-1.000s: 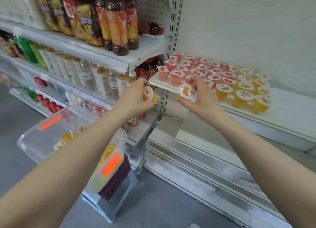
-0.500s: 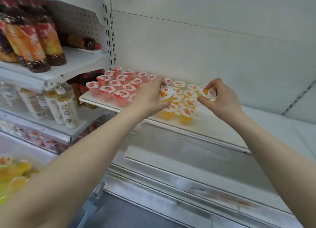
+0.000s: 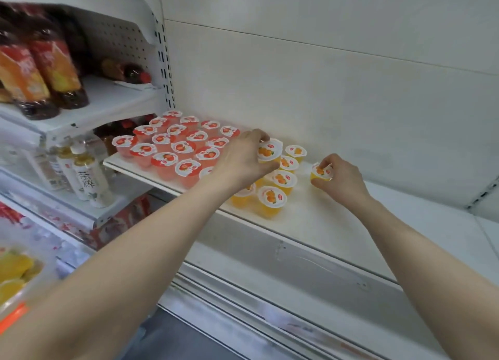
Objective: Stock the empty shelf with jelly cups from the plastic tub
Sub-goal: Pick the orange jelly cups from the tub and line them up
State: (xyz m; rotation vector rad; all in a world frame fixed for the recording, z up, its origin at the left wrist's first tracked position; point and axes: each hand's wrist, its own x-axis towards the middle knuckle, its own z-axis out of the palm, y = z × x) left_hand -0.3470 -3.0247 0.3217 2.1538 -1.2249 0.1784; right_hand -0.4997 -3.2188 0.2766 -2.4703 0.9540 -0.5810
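Observation:
A white shelf [image 3: 318,219] holds several red jelly cups [image 3: 164,146] on its left part and several orange jelly cups [image 3: 271,197] beside them. My left hand [image 3: 243,159] grips an orange jelly cup [image 3: 268,152] among the orange group, just above the shelf. My right hand [image 3: 340,178] holds another orange jelly cup [image 3: 320,172] at the shelf surface, to the right of the group. The plastic tub [image 3: 19,286] shows at the lower left edge with yellow cups inside.
To the left, neighbouring shelves carry tea bottles [image 3: 40,70], pale drink bottles [image 3: 89,176] and red packs [image 3: 127,216]. A white back wall [image 3: 324,89] rises behind the shelf. Bare shelf surface [image 3: 418,224] stretches to the right. Lower shelf ledges [image 3: 283,292] jut out below.
The view swung right from the tub to the shelf. Both hands, each with an orange cup, moved forward and down onto the shelf; the right hand went further right.

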